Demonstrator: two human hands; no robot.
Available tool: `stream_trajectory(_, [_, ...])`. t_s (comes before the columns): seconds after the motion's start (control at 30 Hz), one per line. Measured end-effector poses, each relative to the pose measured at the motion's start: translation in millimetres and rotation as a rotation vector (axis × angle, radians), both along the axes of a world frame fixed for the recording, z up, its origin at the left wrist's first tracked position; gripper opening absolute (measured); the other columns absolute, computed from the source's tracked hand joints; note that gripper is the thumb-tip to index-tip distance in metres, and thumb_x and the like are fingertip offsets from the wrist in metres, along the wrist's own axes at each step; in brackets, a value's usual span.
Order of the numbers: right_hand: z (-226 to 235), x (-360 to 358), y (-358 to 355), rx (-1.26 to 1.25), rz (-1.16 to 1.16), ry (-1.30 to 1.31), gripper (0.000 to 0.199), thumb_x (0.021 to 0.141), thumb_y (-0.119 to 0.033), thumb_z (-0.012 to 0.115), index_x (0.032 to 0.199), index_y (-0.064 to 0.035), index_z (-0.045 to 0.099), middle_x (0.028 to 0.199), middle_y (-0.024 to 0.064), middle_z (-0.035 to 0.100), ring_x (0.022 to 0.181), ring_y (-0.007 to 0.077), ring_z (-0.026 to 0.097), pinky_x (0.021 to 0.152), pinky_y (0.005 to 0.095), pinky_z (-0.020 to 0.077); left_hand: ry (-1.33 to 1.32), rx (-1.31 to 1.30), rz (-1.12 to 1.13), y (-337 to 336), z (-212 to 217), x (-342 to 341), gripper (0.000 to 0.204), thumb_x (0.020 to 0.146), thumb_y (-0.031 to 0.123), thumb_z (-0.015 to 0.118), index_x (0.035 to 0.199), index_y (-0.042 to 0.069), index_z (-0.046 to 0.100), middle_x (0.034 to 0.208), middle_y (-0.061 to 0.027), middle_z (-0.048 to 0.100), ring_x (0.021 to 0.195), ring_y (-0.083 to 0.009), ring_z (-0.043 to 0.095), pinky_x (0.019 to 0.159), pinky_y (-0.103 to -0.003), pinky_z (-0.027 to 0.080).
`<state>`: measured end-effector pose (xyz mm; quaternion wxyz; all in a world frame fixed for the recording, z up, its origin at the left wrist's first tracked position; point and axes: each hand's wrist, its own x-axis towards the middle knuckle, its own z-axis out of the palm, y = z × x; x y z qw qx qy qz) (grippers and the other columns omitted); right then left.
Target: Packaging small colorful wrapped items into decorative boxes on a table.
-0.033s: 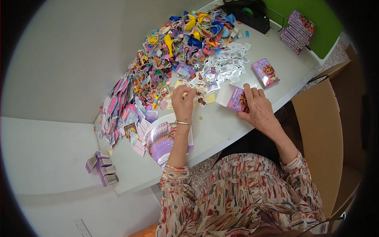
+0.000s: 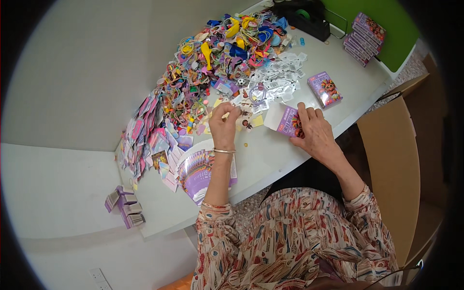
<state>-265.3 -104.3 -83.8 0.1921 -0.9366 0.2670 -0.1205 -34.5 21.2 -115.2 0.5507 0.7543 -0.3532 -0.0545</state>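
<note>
My right hand (image 2: 315, 131) grips a small purple printed carton (image 2: 291, 122) whose white end flap (image 2: 274, 114) stands open toward the left. My left hand (image 2: 224, 126) has its fingers pinched together above the front edge of the trinket heap; what is between them, if anything, is hidden. Beside those fingertips lie small character stickers (image 2: 247, 124) and a yellow paper piece (image 2: 257, 121). Below the left wrist spreads a fan of flat purple printed cartons (image 2: 195, 170). Beyond my right hand a filled-out purple box (image 2: 325, 90) lies on the table.
A large heap of colourful trinkets (image 2: 208, 63) covers the table's back, with white packets (image 2: 278, 75) beside it. Shiny pink packets (image 2: 140, 135) pile up at left. Stacked purple boxes (image 2: 366, 38) and a black tape dispenser (image 2: 304, 17) stand far right. An open cardboard box (image 2: 391, 154) is at right.
</note>
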Motion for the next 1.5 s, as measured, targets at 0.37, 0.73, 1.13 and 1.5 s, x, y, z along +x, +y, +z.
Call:
stream_trajectory(0.37, [-1, -5, -10, 0.082, -0.008, 0.008, 0.082, 0.063, -0.025, 0.08, 0.125, 0.0067, 0.037, 0.097, 0.0208, 0.055, 0.091, 0.0367, 0.056, 0.079, 0.0427, 0.0487, 0.297, 0.004, -0.162, -44, 23, -38, 0.016, 0.084, 0.017, 0.068, 0.095, 0.006, 0.071, 0.091, -0.0052, 0.067, 0.09, -0.0175, 0.061, 0.08, -0.03, 0.047])
stream_trajectory(0.73, [2, -13, -16, 0.042, -0.093, 0.021, 0.084, 0.063, -0.028, 0.08, 0.126, 0.0077, 0.037, 0.099, 0.0213, 0.055, 0.097, 0.0367, 0.055, 0.081, 0.0428, 0.049, -0.621, 0.124, 0.249, -65, -37, 26, 0.01, 0.075, 0.014, 0.066, 0.084, 0.01, 0.065, 0.102, -0.0089, 0.062, 0.098, -0.0306, 0.053, 0.086, -0.043, 0.039])
stream_trajectory(1.13, [-5, -13, -20, 0.021, -0.091, 0.01, 0.083, 0.063, -0.03, 0.079, 0.123, 0.008, 0.037, 0.097, 0.0211, 0.056, 0.095, 0.0369, 0.056, 0.08, 0.0428, 0.0488, -0.812, 0.284, -0.124, -112, -16, -23, 0.02, 0.074, 0.02, 0.069, 0.089, 0.008, 0.067, 0.093, -0.0064, 0.061, 0.095, -0.0285, 0.052, 0.082, -0.044, 0.038])
stream_trajectory(1.5, [-4, -13, -21, 0.038, -0.084, 0.007, 0.082, 0.064, -0.03, 0.079, 0.123, 0.0084, 0.037, 0.098, 0.0216, 0.055, 0.096, 0.0369, 0.056, 0.079, 0.0425, 0.0488, -0.697, 0.0, 0.01, -101, -28, -1, 0.007, 0.082, 0.01, 0.062, 0.085, 0.005, 0.067, 0.082, -0.0095, 0.062, 0.076, -0.0269, 0.055, 0.07, -0.038, 0.044])
